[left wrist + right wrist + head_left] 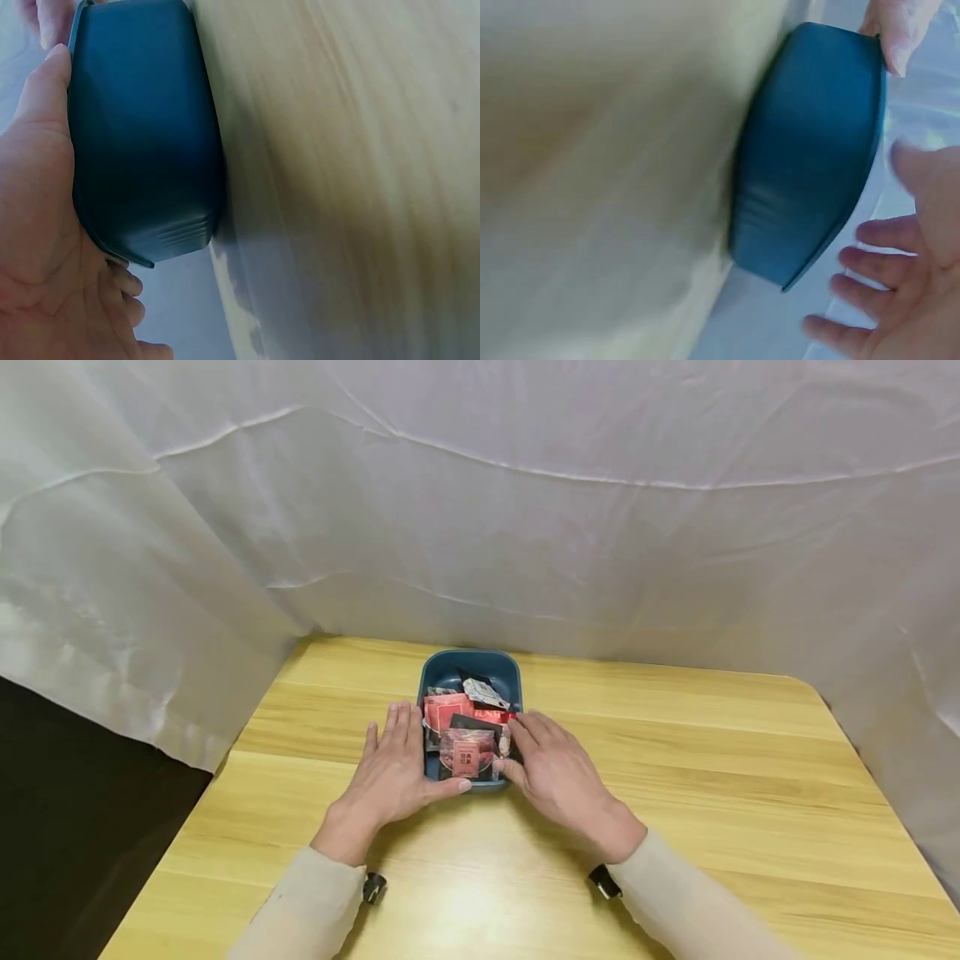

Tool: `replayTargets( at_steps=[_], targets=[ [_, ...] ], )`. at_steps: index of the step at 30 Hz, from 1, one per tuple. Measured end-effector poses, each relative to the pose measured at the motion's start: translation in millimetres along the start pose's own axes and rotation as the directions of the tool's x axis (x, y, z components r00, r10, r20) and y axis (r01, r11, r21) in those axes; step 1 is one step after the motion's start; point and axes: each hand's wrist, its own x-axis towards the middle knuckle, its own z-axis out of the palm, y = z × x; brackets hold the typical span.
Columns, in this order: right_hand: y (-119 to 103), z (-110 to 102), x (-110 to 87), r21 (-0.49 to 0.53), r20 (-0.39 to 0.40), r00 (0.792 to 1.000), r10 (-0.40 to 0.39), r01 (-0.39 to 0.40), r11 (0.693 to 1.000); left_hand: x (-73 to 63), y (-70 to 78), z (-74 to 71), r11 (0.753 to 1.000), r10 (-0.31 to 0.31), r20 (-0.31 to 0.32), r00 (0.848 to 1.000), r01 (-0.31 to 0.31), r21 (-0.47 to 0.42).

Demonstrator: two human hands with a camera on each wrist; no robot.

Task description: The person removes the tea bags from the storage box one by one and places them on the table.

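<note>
A dark blue plastic bin (468, 658) stands on the table, filled with several small packets. In front lies a clear packet with a pink label (466, 758); behind it are a pink packet (447, 712) and a white-and-black packet (484, 692). My left hand (393, 768) lies along the bin's left rim, fingers straight, its thumb across the front edge. At the right rim, my right hand (558, 768) has its fingertips and thumb over the packets' edge. In the right wrist view, the fingers (866, 296) of that hand are spread and loosely bent.
The wooden table (712, 793) extends widest to the right of the bin. Pale cloth curtains (525, 527) hang behind and beside it. A dark area (82, 827) lies past the left table edge. Black wrist devices (374, 887) sit at both cuffs.
</note>
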Motion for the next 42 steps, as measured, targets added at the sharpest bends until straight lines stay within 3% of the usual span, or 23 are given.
replayTargets(
  at_steps=[3, 7, 12, 18, 27, 31, 42],
  targets=[
    [-4.7, -2.3, 11.4, 0.007, -0.055, 0.991, -0.118, 0.119, 0.993, 1.0, 2.6, 0.5, 1.0, 0.012, 0.001, 1.0, -0.012, -0.002],
    [-15.8, 1.4, 19.6, 0.021, 0.04, 0.972, -0.23, 0.229, 0.973, 1.4, 4.5, 1.5, 1.0, 0.022, 0.003, 1.0, -0.022, 0.008],
    [-23.2, 7.5, 25.0, 0.036, 0.198, 0.967, -0.158, 0.154, 0.987, 1.5, 4.4, 2.5, 0.999, 0.031, 0.003, 1.0, -0.031, 0.01],
    [-21.6, 9.5, 39.7, 0.026, 0.284, 0.952, -0.119, 0.116, 0.993, 1.7, 3.7, 3.2, 1.0, 0.023, 0.006, 1.0, -0.023, 0.002],
    [-13.5, 3.7, 64.8, 0.013, 0.456, 0.886, -0.082, 0.086, 0.996, 3.4, 4.4, 4.2, 0.999, 0.026, 0.018, 1.0, -0.025, -0.022],
    [-9.9, 0.9, 72.4, -0.012, 0.483, 0.872, -0.079, 0.096, 0.995, 5.4, 5.5, 5.1, 0.999, 0.019, 0.034, 0.999, -0.018, -0.031],
    [-1.2, 8.9, 79.3, -0.052, 0.42, 0.907, -0.026, 0.053, 0.997, 8.5, 4.7, 7.6, 0.999, 0.007, 0.035, 0.999, -0.005, -0.051]
  ],
)
